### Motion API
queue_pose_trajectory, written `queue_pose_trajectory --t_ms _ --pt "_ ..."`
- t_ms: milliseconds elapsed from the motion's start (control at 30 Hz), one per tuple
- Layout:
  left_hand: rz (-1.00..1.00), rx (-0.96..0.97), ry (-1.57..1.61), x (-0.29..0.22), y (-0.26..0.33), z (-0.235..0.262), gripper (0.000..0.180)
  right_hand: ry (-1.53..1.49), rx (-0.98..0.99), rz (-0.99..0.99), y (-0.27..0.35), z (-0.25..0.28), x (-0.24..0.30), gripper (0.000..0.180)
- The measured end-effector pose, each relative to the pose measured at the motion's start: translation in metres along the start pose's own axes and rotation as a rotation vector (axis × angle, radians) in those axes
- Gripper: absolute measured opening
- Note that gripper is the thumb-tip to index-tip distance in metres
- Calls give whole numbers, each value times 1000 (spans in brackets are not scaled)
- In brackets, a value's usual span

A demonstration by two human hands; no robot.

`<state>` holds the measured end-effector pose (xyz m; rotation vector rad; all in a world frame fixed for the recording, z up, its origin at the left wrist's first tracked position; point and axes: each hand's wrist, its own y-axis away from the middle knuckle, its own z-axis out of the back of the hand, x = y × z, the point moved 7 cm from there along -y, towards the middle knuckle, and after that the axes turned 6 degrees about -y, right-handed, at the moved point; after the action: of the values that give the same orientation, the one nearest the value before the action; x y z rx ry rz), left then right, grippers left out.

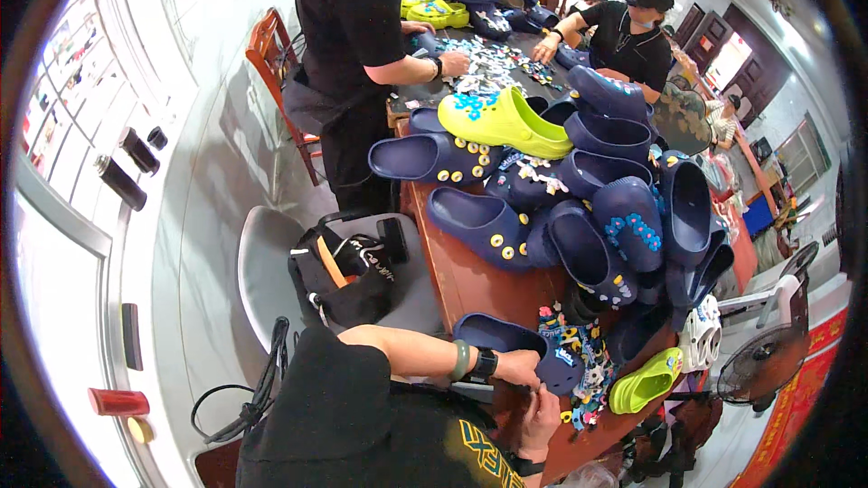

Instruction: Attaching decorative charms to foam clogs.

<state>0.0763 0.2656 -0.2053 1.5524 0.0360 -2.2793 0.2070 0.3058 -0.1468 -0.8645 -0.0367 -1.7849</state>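
Note:
My left hand (518, 368), with a green bangle and dark watch at its wrist, is closed against the near side of a navy clog (499, 333). Just below it is my right hand (541, 417), its fingers pinched. The fingertips of both hands meet beside the clog's toe; whatever is between them is too small or hidden to name. Blue-and-white charms sit on that toe. Right beside the clog lies a pile of small colourful shoe charms (592, 363). A lime-green clog (646, 381) rests at the pile's right, next to white clogs (701, 334).
Navy clogs (579, 244), some with charms, are heaped on the brown table (466, 285), a lime clog (506, 122) on top. A grey chair (262, 258) holds a black bag (344, 285). Two people (348, 54) (633, 45) work across the table. A fan (764, 361) stands right.

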Motion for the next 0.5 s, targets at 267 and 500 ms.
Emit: queue_pose_trajectory --t_ms 267,500 --pt "-101 -141 -85 3 15 -5 41 -409 -296 -431 30 -22 -31 13" --pt "65 42 237 -19 19 24 33 -680 -87 -753 17 -4 -42 17"
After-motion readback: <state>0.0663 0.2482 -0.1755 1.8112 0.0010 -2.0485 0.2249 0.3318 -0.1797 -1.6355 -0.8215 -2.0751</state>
